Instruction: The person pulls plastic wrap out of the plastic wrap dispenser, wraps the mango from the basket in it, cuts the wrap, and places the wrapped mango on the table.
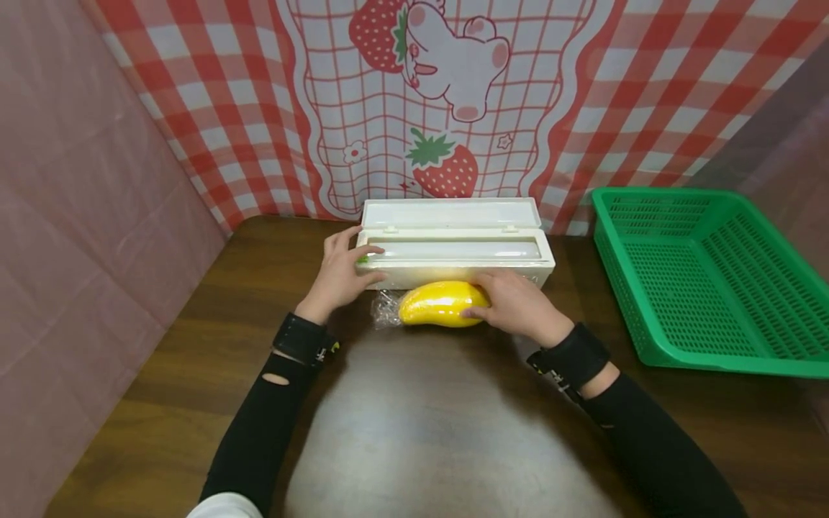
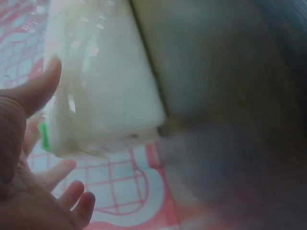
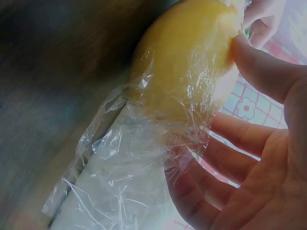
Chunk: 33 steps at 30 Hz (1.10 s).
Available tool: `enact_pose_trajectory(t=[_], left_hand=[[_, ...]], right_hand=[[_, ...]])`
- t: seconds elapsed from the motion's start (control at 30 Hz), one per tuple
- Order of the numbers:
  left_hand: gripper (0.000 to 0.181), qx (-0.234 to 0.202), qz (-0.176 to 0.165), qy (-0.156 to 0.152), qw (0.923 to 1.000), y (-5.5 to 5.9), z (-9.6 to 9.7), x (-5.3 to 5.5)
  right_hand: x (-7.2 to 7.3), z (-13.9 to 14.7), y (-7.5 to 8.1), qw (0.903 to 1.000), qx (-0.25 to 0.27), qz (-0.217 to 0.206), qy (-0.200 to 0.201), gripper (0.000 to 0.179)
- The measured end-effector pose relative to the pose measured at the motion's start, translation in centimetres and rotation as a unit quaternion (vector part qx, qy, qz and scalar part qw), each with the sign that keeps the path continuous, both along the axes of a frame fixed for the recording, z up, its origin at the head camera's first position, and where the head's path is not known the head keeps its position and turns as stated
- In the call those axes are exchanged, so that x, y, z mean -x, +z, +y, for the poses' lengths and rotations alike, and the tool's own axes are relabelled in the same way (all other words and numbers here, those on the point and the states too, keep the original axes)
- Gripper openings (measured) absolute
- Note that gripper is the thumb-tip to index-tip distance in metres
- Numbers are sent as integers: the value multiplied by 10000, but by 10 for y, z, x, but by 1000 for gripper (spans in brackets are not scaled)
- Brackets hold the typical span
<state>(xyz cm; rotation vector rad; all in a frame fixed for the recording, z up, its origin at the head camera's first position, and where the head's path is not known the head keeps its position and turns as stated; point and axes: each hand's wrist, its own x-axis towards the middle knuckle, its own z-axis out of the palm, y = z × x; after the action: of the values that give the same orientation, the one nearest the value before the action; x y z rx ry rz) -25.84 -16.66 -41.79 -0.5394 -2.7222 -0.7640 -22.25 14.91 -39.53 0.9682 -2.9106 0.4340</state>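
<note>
A yellow mango-shaped fruit [image 1: 440, 303], wrapped in clear cling film [image 1: 386, 309], lies against the front of a long white cling film dispenser [image 1: 414, 275]. My right hand [image 1: 518, 306] grips the fruit's right end, thumb on the near side and fingers behind it. In the right wrist view, loose film [image 3: 124, 191] bunches at those fingers. The dispenser's lid [image 1: 450, 214] stands raised, and a pale roll [image 1: 460, 250] shows inside. At the dispenser's left end, my left hand [image 1: 343, 273] has its fingers spread, near a small green piece [image 1: 363, 260].
On the right side of the wooden table [image 1: 162, 374] stands a green plastic basket [image 1: 673, 352]. A red-checked cloth [image 1: 246, 129] with strawberries hangs just behind the dispenser. Pink fabric [image 1: 78, 216] borders the left side.
</note>
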Motion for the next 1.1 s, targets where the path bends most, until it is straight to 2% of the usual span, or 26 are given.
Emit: enact_pose_trajectory(t=[0.23,0.4,0.5,0.63,0.73,0.87,0.97,1.1], left_hand=[[44,-112,10,-248,9996,-7,-7,3],[46,-104,-50,-321,9994,-7,-10,4],[49,-189,-151,-217,9995,-5,-11,4],[55,-416,-378,100,9984,-5,-13,5],[56,-599,-508,244,9966,-5,-13,6],[54,-658,-480,327,9961,-7,-13,8],[51,-607,-385,386,9967,-9,-13,9],[46,-640,-297,405,9967,-9,-13,9]], right_hand=[[0,-2,5,9999,-133,37,24,49],[1,-15,20,9985,-458,275,128,49],[4,-32,31,9969,-593,427,291,51],[13,-63,38,9937,-533,537,829,55],[20,-87,36,9892,-522,520,1268,59],[25,-114,30,9832,-649,455,1645,66],[29,-128,27,9804,-763,431,1763,67],[33,-140,25,9800,-897,437,1722,63]])
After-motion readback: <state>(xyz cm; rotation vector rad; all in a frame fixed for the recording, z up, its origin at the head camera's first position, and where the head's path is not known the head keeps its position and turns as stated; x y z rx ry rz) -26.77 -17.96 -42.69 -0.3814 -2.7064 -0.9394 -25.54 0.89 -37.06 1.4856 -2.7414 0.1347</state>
